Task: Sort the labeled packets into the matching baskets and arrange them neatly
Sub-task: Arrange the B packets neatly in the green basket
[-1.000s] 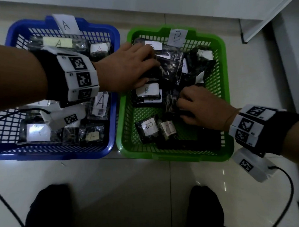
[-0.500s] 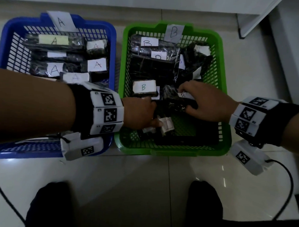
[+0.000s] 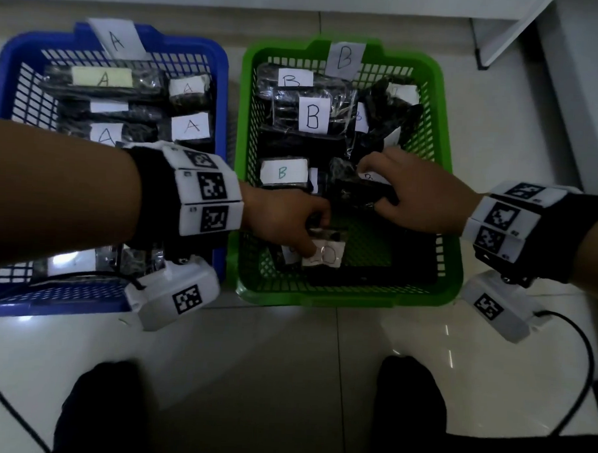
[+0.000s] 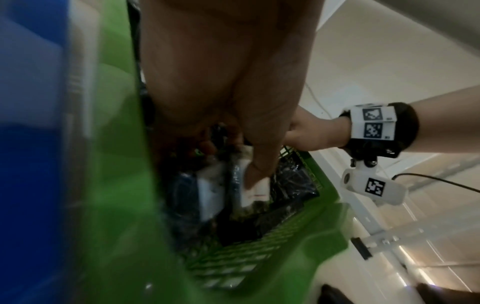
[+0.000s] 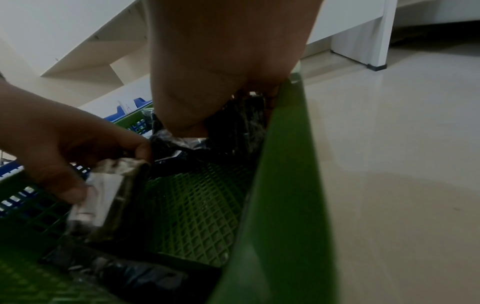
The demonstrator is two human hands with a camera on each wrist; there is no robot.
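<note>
Two baskets stand side by side on the floor: a blue basket [image 3: 225, 86] tagged A and a green basket [image 3: 445, 137] tagged B, both holding dark packets with white labels. My left hand [image 3: 291, 222] reaches into the green basket's near left part and pinches a small white-labelled packet [image 3: 327, 256], seen tilted in the right wrist view as the packet [image 5: 103, 197]. My right hand [image 3: 412, 193] grips a dark packet [image 3: 357, 191] in the basket's middle, thumb on its near side. A flat black packet [image 3: 409, 265] lies along the near wall.
The green basket's mesh floor [image 3: 365, 243] is bare between my hands. Pale tiled floor [image 3: 284, 362] lies in front, with my dark feet [image 3: 90, 412] and wrist-camera cables [image 3: 587, 345] on it. White furniture [image 3: 578, 84] stands to the right.
My left hand came from the far middle of the green basket to its near left and took hold of the small labelled packet. My right hand moved slightly farther in with its dark packet.
</note>
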